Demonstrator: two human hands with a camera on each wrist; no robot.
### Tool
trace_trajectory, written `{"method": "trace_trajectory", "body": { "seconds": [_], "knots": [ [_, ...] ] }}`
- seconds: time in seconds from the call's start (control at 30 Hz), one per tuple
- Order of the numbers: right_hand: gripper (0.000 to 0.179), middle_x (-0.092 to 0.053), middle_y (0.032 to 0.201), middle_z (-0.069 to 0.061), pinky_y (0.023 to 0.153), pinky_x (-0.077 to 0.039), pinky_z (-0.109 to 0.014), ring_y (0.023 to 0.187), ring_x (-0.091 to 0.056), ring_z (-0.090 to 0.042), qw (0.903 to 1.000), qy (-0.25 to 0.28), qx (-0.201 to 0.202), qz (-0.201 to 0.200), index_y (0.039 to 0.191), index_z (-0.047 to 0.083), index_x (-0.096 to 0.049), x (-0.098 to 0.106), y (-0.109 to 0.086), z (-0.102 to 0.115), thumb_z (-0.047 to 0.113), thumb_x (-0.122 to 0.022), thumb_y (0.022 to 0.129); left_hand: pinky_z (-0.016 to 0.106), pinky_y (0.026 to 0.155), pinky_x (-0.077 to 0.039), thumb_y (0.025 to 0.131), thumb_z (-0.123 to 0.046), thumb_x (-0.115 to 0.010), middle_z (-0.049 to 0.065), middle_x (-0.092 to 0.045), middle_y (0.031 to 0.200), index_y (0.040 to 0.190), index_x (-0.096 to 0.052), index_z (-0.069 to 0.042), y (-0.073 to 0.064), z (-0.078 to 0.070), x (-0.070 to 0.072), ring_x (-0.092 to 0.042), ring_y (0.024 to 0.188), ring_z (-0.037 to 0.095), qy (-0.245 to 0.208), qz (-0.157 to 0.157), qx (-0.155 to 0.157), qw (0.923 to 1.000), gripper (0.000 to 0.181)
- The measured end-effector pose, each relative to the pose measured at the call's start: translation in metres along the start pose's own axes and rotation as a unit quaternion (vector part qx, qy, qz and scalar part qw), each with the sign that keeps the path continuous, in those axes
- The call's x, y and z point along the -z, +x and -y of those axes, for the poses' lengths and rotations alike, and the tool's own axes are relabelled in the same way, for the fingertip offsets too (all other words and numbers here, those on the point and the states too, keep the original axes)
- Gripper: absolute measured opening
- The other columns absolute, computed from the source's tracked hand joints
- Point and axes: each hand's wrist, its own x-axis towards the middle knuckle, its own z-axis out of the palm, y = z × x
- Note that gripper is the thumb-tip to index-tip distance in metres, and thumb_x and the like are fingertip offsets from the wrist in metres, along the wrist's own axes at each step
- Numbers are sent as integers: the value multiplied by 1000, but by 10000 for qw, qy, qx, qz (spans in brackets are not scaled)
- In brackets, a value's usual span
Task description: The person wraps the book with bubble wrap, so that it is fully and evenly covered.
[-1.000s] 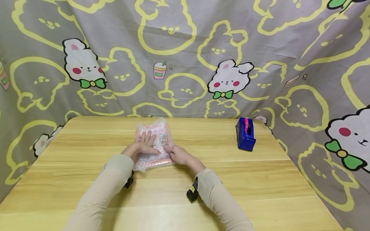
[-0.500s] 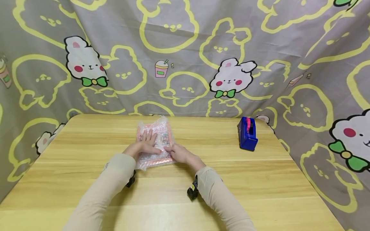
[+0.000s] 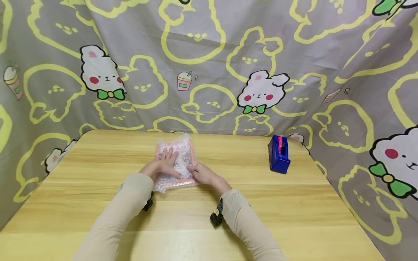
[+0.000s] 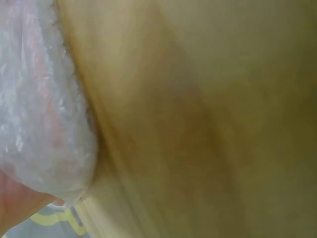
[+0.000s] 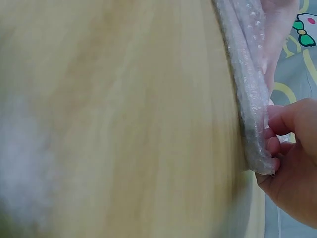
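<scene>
A flat, roughly rectangular package in bubble wrap (image 3: 186, 156) lies on the wooden table, with an orange-pink border showing through the clear layers. My left hand (image 3: 164, 165) rests across its left half, fingers spread and thumb pointing right. At the right edge, my right hand (image 3: 204, 174) pinches the bubble wrap, thumb on top. The right wrist view has the thumb and curled fingers (image 5: 277, 144) at the corner of the wrapped edge (image 5: 250, 99). In the left wrist view the package's near side (image 4: 44, 109) fills the left, with part of a hand (image 4: 20, 201) below.
A blue tape dispenser (image 3: 279, 159) with a pink roll (image 3: 279, 144) stands at the back right of the table (image 3: 261, 203). Grey curtains (image 3: 209, 47) with cartoon rabbits hang behind and along both sides.
The left thumb has tipped slightly lower on the wrap. Both hands otherwise stay in place on the package; the head view shifts slightly.
</scene>
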Motion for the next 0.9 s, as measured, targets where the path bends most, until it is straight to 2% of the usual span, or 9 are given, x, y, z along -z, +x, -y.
{"method": "trace_trajectory", "body": {
  "seconds": [0.13, 0.23, 0.27, 0.33, 0.4, 0.5, 0.63, 0.73, 0.9],
  "knots": [
    [42, -65, 85, -17, 71, -48, -27, 71, -58, -18, 9990, 426, -122, 37, 135, 5, -44, 4, -1, -5, 3, -39, 93, 59, 100, 19, 71, -59, -65, 24, 21, 146, 145, 1, -1, 6, 0, -4, 22, 132, 42, 20, -349, -179, 9992, 116],
    [44, -47, 56, -8, 50, -40, -21, 45, -40, -11, 9973, 718, -174, 29, 137, 4, -39, 7, -1, -10, 2, -39, 93, 60, 102, 16, 70, -57, -68, 24, 22, 146, 146, 3, -3, 9, -1, -6, 22, 133, 40, -149, -628, -240, 9976, 117],
    [45, -47, 56, -8, 47, -38, -20, 44, -39, -9, 9966, 808, -170, 10, 138, 4, -38, 8, -1, -11, 2, -39, 93, 61, 102, 15, 70, -56, -69, 24, 24, 145, 146, 4, -4, 8, -2, -6, 22, 133, 40, -236, -684, -227, 9971, 117],
    [45, -61, 75, -14, 47, -36, -18, 44, -37, -6, 9960, 882, -105, -84, 138, 3, -37, 9, -1, -15, 2, -39, 93, 62, 102, 10, 70, -55, -69, 25, 25, 145, 145, 6, -3, 6, -5, -6, 22, 133, 40, -247, -818, -130, 9963, 119],
    [46, -62, 93, -23, 47, -35, -18, 44, -35, -4, 9943, 1053, -117, -153, 139, 3, -36, 9, -2, -18, 2, -39, 93, 65, 102, 5, 71, -54, -69, 28, 23, 144, 144, 6, 1, 3, -9, -7, 20, 133, 43, -234, -972, -51, 9950, 118],
    [45, -52, 124, -26, 45, -33, -19, 43, -31, -5, 9913, 1264, -92, -346, 138, 2, -37, 11, -3, -22, 2, -38, 92, 67, 101, 1, 78, -51, -64, 30, 20, 144, 143, 3, 5, -5, -15, -9, 16, 133, 44, -230, -1080, 70, 9939, 109],
    [43, -62, 95, -24, 45, -33, -20, 43, -32, -6, 9922, 1170, -6, -432, 135, -3, -39, 17, -9, -26, 4, -38, 93, 65, 102, 5, 89, -45, -51, 30, 16, 145, 143, 2, 7, -15, -18, -15, 13, 135, 42, -483, -1043, 45, 9934, 91],
    [42, -57, 78, -17, 50, -37, -21, 50, -40, -8, 9945, 996, -7, -325, 134, -6, -38, 24, -16, -27, 7, -40, 94, 65, 102, 3, 92, -41, -47, 31, 10, 146, 143, -3, 7, -21, -18, -20, 9, 135, 42, -646, -1224, -97, 9903, 82],
    [44, -60, 103, -15, 63, -44, -24, 73, -51, -12, 9968, 738, -184, -254, 135, -6, -38, 39, -31, -27, 12, -43, 95, 64, 103, -3, 95, -39, -43, 31, -3, 147, 141, -16, 8, -27, -17, -24, -1, 136, 43, -699, -1591, -282, 9844, 71]
  ]
}}
